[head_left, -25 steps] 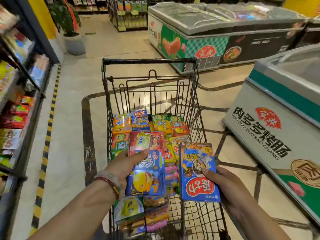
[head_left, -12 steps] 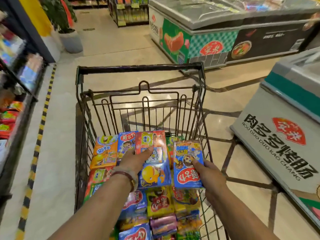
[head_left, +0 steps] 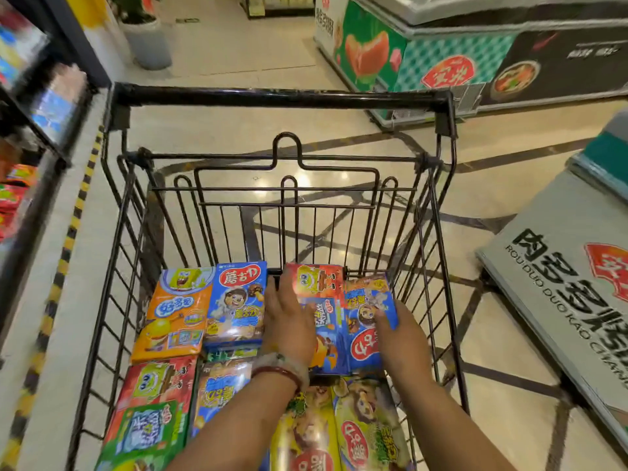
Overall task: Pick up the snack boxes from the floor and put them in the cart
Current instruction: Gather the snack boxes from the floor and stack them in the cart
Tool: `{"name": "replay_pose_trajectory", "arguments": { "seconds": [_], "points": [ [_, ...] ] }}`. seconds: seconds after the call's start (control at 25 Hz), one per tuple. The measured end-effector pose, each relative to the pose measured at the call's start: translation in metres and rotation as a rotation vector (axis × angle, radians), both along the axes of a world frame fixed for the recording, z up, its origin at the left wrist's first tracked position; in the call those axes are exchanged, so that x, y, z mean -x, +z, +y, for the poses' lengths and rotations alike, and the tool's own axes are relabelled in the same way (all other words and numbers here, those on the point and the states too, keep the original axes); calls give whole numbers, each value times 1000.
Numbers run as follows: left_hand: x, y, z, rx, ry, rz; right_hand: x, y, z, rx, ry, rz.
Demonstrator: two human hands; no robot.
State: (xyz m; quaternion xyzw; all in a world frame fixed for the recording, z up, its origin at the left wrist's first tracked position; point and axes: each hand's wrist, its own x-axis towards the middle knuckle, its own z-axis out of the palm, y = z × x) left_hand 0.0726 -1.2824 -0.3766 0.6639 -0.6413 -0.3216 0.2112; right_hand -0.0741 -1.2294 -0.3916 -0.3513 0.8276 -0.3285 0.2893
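Left hand (head_left: pixel 289 321) lay flat, fingers straight, on boxes (head_left: pixel 324 317); right hand (head_left: pixel 401 331) gripped blue box (head_left: pixel 365 321). Cart (head_left: pixel 278 96) nearly full beneath. Floor leftovers unseen.

We see the cart (head_left: pixel 282 100) in the middle, its handle bar at the far end. Snack boxes (head_left: pixel 234 304) lie flat in its basket, filling the near half, and both hands rest on the boxes at the right. Shelves (head_left: pixel 40 107) stand to the left, one freezer (head_left: pixel 475 45) far right, another freezer (head_left: pixel 560 283) just right of the cart.
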Motion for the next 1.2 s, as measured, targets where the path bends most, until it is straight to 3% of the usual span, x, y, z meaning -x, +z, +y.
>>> {"name": "replay_pose_trajectory", "arguments": {
  "seconds": [0.08,0.2,0.28,0.44,0.56,0.88,1.0,1.12,1.2],
  "points": [
    [-2,-6,-6,116,-84,-103,0,-4,-5,62,50,160],
    [-5,-8,-7,410,-274,-308,-1,-11,-6,69,201,609],
    [-3,8,6,218,-473,-408,-6,-16,-2,96,289,763],
    [-7,0,3,51,-532,-620,-5,-21,-17,-74,487,759],
    [-6,0,-10,16,-496,-586,-3,-15,-34,-192,542,697],
    [-4,2,-13,16,-546,-657,-6,-7,-33,-242,683,669],
    [-9,14,-11,19,-563,-589,-2,8,-33,-280,738,652],
    [-33,37,-5,104,-534,-488,-3,52,-25,-140,728,635],
    [-57,61,3,170,-555,-526,-11,90,-11,-34,764,606]
  ]
}}
